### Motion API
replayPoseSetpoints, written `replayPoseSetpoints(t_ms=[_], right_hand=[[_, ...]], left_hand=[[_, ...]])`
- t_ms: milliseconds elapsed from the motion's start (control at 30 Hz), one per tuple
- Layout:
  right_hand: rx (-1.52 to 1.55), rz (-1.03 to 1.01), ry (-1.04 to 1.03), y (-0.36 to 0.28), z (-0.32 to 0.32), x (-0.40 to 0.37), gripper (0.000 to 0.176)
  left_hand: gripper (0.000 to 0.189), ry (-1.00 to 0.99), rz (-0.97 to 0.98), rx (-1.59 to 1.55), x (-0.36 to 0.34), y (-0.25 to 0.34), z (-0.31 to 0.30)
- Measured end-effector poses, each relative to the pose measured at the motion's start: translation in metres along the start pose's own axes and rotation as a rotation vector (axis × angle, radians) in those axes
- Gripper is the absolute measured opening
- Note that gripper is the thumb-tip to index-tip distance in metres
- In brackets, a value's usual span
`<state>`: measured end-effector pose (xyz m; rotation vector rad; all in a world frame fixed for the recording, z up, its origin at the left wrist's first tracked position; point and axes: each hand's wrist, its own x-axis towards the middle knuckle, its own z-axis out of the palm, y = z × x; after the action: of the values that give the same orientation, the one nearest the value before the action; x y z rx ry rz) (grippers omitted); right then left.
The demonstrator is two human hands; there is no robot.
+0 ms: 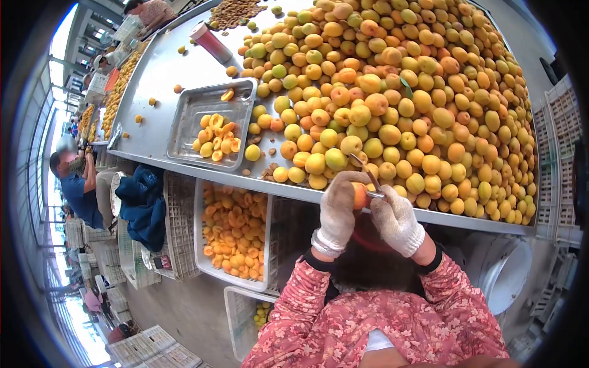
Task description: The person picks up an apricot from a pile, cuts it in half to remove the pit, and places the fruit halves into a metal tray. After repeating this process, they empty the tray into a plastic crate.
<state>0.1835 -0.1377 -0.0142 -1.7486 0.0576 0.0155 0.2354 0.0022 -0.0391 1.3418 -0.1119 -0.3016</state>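
Note:
My left hand point(337, 208), in a whitish knit glove, is closed around an orange apricot point(360, 196) at the table's front edge. In my right hand point(394, 219), gloved the same way, is a small knife point(369, 174) with a thin curved blade, close beside the apricot. Just beyond both hands spreads a big heap of whole apricots point(389, 134), yellow to orange with some greenish ones. To the left of the heap, a metal tray point(179, 134) holds halved apricots point(216, 136). Several loose pits point(269, 172) lie near the tray.
Below the table edge stands a white crate point(199, 233) full of apricot halves. A red cup point(211, 43) stands farther back, near a pile of pits point(236, 12). Dark blue cloth point(142, 199) hangs over crates at left. A person point(83, 184) sits beyond; a white bucket point(506, 273) is at right.

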Motion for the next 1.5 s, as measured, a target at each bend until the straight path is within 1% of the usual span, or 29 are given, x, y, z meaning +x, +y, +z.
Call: replayPoseSetpoints(t_ms=[67, 133, 167, 200, 267, 300, 400, 467, 500, 533, 600, 633, 733, 767, 800, 867, 900, 933, 967, 1000, 1033, 1067, 1100, 1133, 1200, 1233, 1267, 1333, 1500], right_hand=[[-0.013, -0.015, 0.013, 0.004, 0.003, -0.002, 0.017], [0.069, 0.049, 0.004, 0.008, 0.006, -0.006, 0.017], [0.095, 0.073, -0.014, 0.014, 0.007, -0.008, 0.016], [0.091, 0.07, -0.013, 0.017, 0.012, -0.01, 0.016], [0.297, 0.014, 0.071, 0.018, 0.02, -0.012, 0.015], [0.321, 0.039, 0.006, 0.025, 0.021, -0.014, 0.015], [0.217, 0.02, 0.011, 0.028, 0.021, -0.017, 0.018], [0.236, 0.036, 0.023, 0.038, 0.022, -0.013, 0.017], [0.262, 0.054, 0.024, 0.04, 0.021, -0.011, 0.017], [0.323, 0.07, 0.043, 0.038, 0.022, -0.01, 0.015], [0.084, -0.039, 0.012, 0.027, 0.014, -0.008, 0.014], [-0.005, -0.063, 0.038, 0.019, 0.012, -0.008, 0.012], [0.055, -0.059, 0.027, 0.011, 0.011, -0.006, 0.013], [0.106, -0.131, 0.069, 0.008, 0.019, -0.001, 0.016], [0.293, 0.287, 0.023, -0.019, 0.015, -0.009, 0.032], [0.864, 0.598, -0.254, -0.01, 0.006, -0.011, 0.049], [0.905, 0.578, -0.334, -0.015, 0.005, -0.014, 0.059], [1.042, 0.608, -0.41, -0.004, 0.0, -0.015, 0.059], [1.135, 0.552, -0.46, -0.001, -0.005, -0.017, 0.06], [1.227, 0.492, -0.498, -0.003, -0.005, -0.02, 0.06], [1.235, 0.513, -0.507, -0.009, 0.0, -0.025, 0.06], [1.028, 0.478, -0.403, -0.019, 0.002, -0.031, 0.059], [0.819, 0.436, -0.299, -0.025, 0.004, -0.036, 0.059], [0.818, 0.44, -0.303, -0.026, 0.007, -0.038, 0.059], [0.308, 0.314, 0.01, -0.028, 0.012, -0.038, 0.051], [0.363, 0.341, -0.016, -0.023, 0.007, -0.04, 0.02], [0.359, 0.34, -0.02, -0.014, 0.008, -0.041, 0.02], [0.12, 0.038, 0.005, 0.004, 0.011, -0.042, 0.013], [-0.087, 0.018, -0.064, -0.013, 0.01, -0.034, 0.011]], left_hand=[[0.042, 0.03, 0.147, 0.097, -0.001, -0.007, 0.001], [0.039, 0.034, 0.137, 0.04, -0.003, -0.006, -0.001], [0.038, 0.032, 0.164, 0.13, -0.003, -0.004, -0.002], [0.036, 0.022, 0.188, 0.216, -0.005, -0.001, -0.002], [0.034, 0.025, 0.225, 0.235, -0.008, 0.004, 0.002], [0.035, 0.012, 0.216, 0.226, -0.011, 0.005, 0.003], [0.036, -0.022, 0.208, 0.209, -0.018, 0.005, 0.001], [0.041, 0.007, 0.126, 0.151, -0.019, 0.004, 0.003], [0.043, -0.004, 0.278, 0.257, -0.014, -0.001, 0.0], [0.046, 0.007, 0.324, 0.306, -0.012, -0.004, -0.002], [0.047, -0.004, 0.251, 0.304, -0.01, 0.004, -0.005], [0.045, -0.061, 0.199, 0.149, -0.011, 0.006, -0.006], [0.042, -0.052, 0.196, 0.102, -0.015, 0.003, -0.003], [0.039, -0.043, 0.2, 0.082, -0.018, 0.005, -0.001], [0.045, -0.012, 0.214, 0.14, -0.018, 0.006, 0.002], [0.04, -0.002, 0.301, 0.257, -0.016, -0.001, -0.003], [0.041, -0.03, 0.298, 0.167, -0.019, 0.004, 0.0], [0.042, -0.042, 0.296, 0.085, -0.019, 0.008, 0.004], [0.043, -0.057, 0.315, 0.052, -0.016, -0.008, 0.002], [0.045, -0.086, 0.299, -0.038, -0.016, 0.0, 0.005], [0.049, -0.108, 0.186, -0.296, -0.016, -0.004, 0.008], [0.052, -0.13, 0.074, -0.561, -0.016, -0.008, 0.01], [0.052, -0.118, 0.065, -0.566, -0.017, -0.009, 0.01], [0.054, -0.142, 0.072, -0.65, -0.014, -0.007, 0.009], [0.056, -0.166, 0.097, -0.737, -0.011, -0.001, 0.007], [0.057, -0.17, 0.115, -0.734, -0.012, 0.001, 0.006], [0.059, -0.174, 0.13, -0.73, -0.013, 0.003, 0.005], [0.06, -0.157, 0.145, -0.695, -0.013, -0.002, 0.002], [0.062, -0.196, 0.138, -0.677, -0.014, 0.014, -0.001]])
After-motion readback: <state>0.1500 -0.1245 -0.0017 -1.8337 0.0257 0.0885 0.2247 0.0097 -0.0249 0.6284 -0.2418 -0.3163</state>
